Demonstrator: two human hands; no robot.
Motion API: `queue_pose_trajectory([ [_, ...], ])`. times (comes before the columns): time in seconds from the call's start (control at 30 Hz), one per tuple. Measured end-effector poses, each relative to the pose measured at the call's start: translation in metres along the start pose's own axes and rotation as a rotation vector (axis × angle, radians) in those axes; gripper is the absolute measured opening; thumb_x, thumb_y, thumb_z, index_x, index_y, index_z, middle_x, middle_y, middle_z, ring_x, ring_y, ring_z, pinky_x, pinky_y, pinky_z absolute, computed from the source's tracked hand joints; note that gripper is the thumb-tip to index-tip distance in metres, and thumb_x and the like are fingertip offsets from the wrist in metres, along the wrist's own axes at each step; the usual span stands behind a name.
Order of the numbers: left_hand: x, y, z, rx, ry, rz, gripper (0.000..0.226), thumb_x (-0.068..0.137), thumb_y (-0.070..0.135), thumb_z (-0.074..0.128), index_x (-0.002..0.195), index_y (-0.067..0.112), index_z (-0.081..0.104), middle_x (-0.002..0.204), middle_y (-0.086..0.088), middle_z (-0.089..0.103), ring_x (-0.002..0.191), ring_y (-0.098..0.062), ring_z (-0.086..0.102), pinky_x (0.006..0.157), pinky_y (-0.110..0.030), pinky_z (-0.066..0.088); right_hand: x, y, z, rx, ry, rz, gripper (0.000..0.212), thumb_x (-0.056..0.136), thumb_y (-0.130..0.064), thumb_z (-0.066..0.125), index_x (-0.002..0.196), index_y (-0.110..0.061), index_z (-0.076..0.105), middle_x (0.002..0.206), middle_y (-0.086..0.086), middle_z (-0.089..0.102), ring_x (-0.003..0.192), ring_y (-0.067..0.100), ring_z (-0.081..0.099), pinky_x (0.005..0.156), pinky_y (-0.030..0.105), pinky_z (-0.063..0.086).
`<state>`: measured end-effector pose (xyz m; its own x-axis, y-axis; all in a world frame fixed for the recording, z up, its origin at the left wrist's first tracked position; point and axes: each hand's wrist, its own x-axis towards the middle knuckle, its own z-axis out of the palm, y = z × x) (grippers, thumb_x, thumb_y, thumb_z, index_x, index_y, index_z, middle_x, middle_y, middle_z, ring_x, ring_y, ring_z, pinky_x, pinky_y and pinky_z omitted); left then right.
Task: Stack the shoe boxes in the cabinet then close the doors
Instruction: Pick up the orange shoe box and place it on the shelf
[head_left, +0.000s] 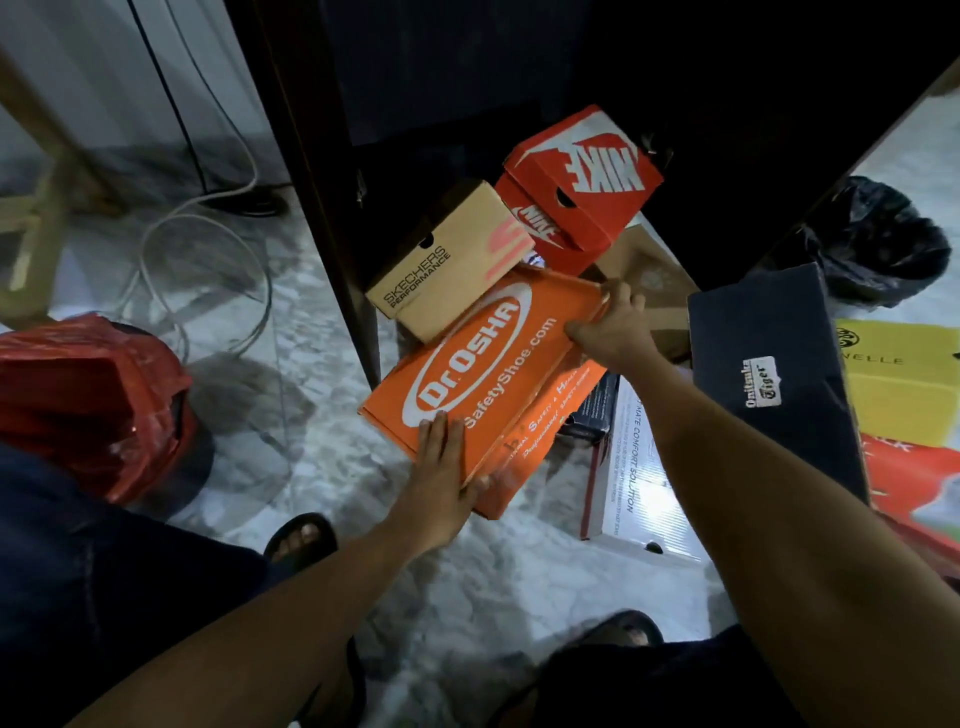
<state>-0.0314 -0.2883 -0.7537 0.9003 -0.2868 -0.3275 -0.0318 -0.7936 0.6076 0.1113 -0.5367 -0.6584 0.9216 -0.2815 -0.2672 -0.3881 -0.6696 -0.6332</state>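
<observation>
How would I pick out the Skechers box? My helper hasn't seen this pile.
Look at the dark cabinet opening. At its foot, left of the red Nike box and behind the orange box, lies the Skechers box. It alone is plain tan cardboard.

Red plastic bag on the marble floor at near left, white cable looping beyond it, wooden leg at far left, black bin bag at far right

Both hands on orange box
</observation>
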Motion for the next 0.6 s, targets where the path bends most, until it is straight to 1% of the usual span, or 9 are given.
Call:
queue_pose_trajectory([
  [0.07, -0.009, -0.009, 0.007, -0.049, 0.040, -0.005, 0.109, 0.080, 0.085, 0.023, 0.157, 0.015, -0.008, 0.162, -0.009, -0.024, 0.149, -0.031, -0.023, 0.122, -0.051, 0.001, -0.016, 0.008, 0.003, 0.044, 0.052, 0.009, 0.086, 0.067, -0.047, 0.070, 0.139, -0.018, 0.034, 0.138, 0.014, 0.035, 0.132, 0.042, 0.038, 0.107, 0.058, 0.040],
  [0.1, -0.013, -0.012, 0.012, -0.084, 0.073, -0.013, 0.110, 0.080, 0.085, 0.025, 0.157, 0.015, -0.009, 0.161, -0.010, -0.028, 0.148, -0.032, -0.025, 0.121, -0.051, 0.001, -0.023, 0.011, 0.005, 0.057, 0.074, 0.016, 0.082, 0.070, -0.043, 0.072, 0.138, -0.018, 0.034, 0.137, 0.013, 0.036, 0.131, 0.042, 0.040, 0.105, 0.058, 0.041],
  [0.23, -0.026, -0.010, 0.021, -0.322, 0.176, -0.182, 0.118, 0.081, 0.055, 0.071, 0.157, 0.015, -0.009, 0.158, -0.012, -0.034, 0.148, -0.030, -0.027, 0.121, -0.048, 0.007, -0.051, 0.024, 0.011, 0.057, 0.165, 0.011, 0.074, 0.073, -0.038, 0.072, 0.134, -0.019, 0.034, 0.133, 0.008, 0.039, 0.126, 0.035, 0.044, 0.099, 0.056, 0.046],
  [0.27, -0.029, -0.008, 0.020, -0.387, 0.190, -0.253, 0.122, 0.077, 0.048, 0.079, 0.158, 0.015, -0.007, 0.160, -0.015, -0.029, 0.149, -0.032, -0.022, 0.120, -0.048, 0.011, -0.057, 0.026, 0.013, 0.060, 0.195, 0.005, 0.071, 0.073, -0.037, 0.072, 0.132, -0.019, 0.035, 0.132, 0.007, 0.041, 0.124, 0.033, 0.046, 0.098, 0.053, 0.047],
  [0.33, -0.031, -0.009, 0.021, -0.555, 0.192, -0.318, 0.127, 0.069, 0.043, 0.087, 0.157, 0.021, -0.002, 0.163, -0.019, 0.010, 0.150, -0.037, 0.014, 0.116, -0.049, 0.030, -0.069, 0.030, 0.017, 0.120, 0.238, -0.009, 0.065, 0.074, -0.034, 0.071, 0.126, -0.019, 0.035, 0.125, 0.006, 0.049, 0.116, 0.029, 0.054, 0.092, 0.049, 0.052],
  [0.37, -0.033, -0.012, 0.022, -0.625, 0.191, -0.316, 0.126, 0.067, 0.044, 0.088, 0.156, 0.025, 0.000, 0.155, -0.012, 0.034, 0.141, -0.033, 0.037, 0.109, -0.047, 0.040, -0.073, 0.032, 0.020, 0.176, 0.244, -0.015, 0.061, 0.075, -0.033, 0.071, 0.123, -0.020, 0.034, 0.119, 0.005, 0.052, 0.109, 0.028, 0.059, 0.087, 0.048, 0.055],
  [0.4, -0.037, -0.012, 0.020, -0.664, 0.175, -0.314, 0.128, 0.065, 0.048, 0.087, 0.156, 0.027, 0.000, 0.145, -0.003, 0.047, 0.130, -0.026, 0.050, 0.103, -0.043, 0.045, -0.077, 0.034, 0.021, 0.216, 0.237, -0.012, 0.058, 0.076, -0.032, 0.071, 0.119, -0.021, 0.033, 0.114, 0.003, 0.054, 0.103, 0.028, 0.063, 0.083, 0.046, 0.057],
  [0.5, -0.041, -0.015, 0.017, -0.711, 0.185, -0.234, 0.134, 0.058, 0.059, 0.085, 0.156, 0.033, -0.002, 0.135, 0.007, 0.055, 0.119, -0.017, 0.057, 0.097, -0.039, 0.048, -0.083, 0.046, 0.012, 0.128, 0.226, -0.036, 0.069, 0.070, -0.056, 0.070, 0.119, -0.027, 0.032, 0.120, 0.003, 0.053, 0.106, 0.028, 0.060, 0.084, 0.052, 0.057],
  [0.6, -0.045, -0.020, 0.007, -0.672, 0.209, -0.230, 0.141, 0.054, 0.056, 0.091, 0.155, 0.036, -0.006, 0.136, 0.011, 0.055, 0.117, -0.014, 0.057, 0.094, -0.038, 0.050, -0.088, 0.065, -0.014, -0.051, 0.066, -0.068, 0.105, 0.058, -0.085, 0.070, 0.143, -0.041, 0.026, 0.139, 0.004, 0.051, 0.117, 0.031, 0.059, 0.093, 0.058, 0.053],
])
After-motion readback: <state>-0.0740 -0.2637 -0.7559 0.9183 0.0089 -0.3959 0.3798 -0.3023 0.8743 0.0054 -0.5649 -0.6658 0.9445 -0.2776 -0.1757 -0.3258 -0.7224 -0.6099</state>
